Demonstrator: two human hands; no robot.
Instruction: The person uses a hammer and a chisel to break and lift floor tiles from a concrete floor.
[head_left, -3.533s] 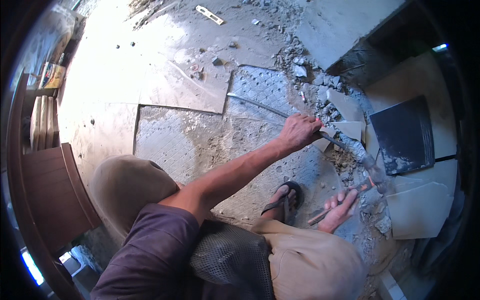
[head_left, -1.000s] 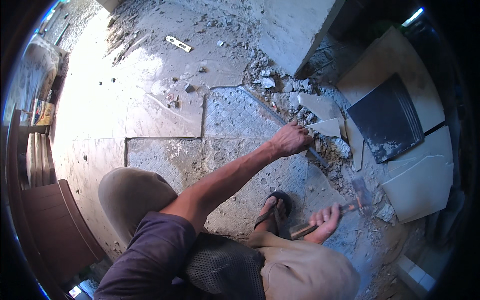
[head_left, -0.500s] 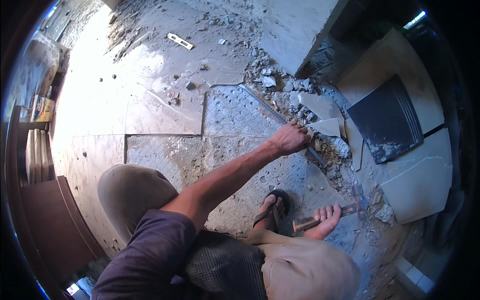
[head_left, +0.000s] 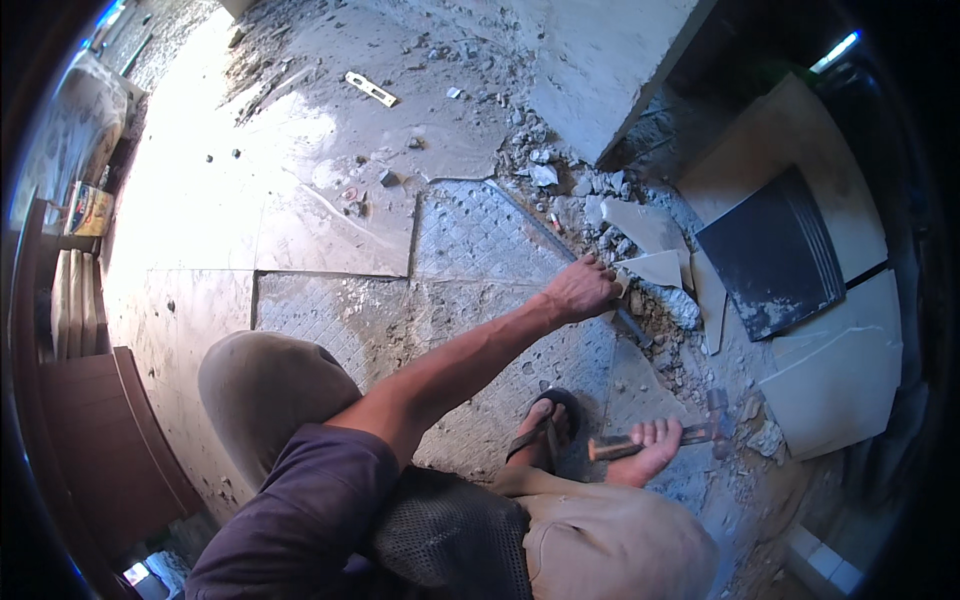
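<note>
My left hand (head_left: 583, 287) reaches forward, fingers curled down over a long thin grey strip (head_left: 540, 232). The strip runs slantwise along the rubble's edge and passes under the hand. What the fingers pinch is hidden. At the lower right my right hand (head_left: 648, 450) is wrapped round the handle of a hammer (head_left: 610, 447), its metal head (head_left: 719, 425) pointing right. Just right of my left hand lies a pale triangular tile shard (head_left: 655, 269). Below is a bed of grey mortar (head_left: 470, 315) printed with a grid pattern.
Broken rubble (head_left: 690, 365) lines the right side, beside a wall edge (head_left: 625, 100). A dark tile (head_left: 775, 255) rests on larger beige tiles (head_left: 840, 375). Laid tiles (head_left: 335, 235) cover the left. A small level (head_left: 371, 89) lies farther off. My sandalled foot (head_left: 548, 420) is close by.
The view has shifted slightly. My left hand stays over the strip, and the hammer in my right hand sits a little lower relative to its surroundings, its head slightly blurred.
</note>
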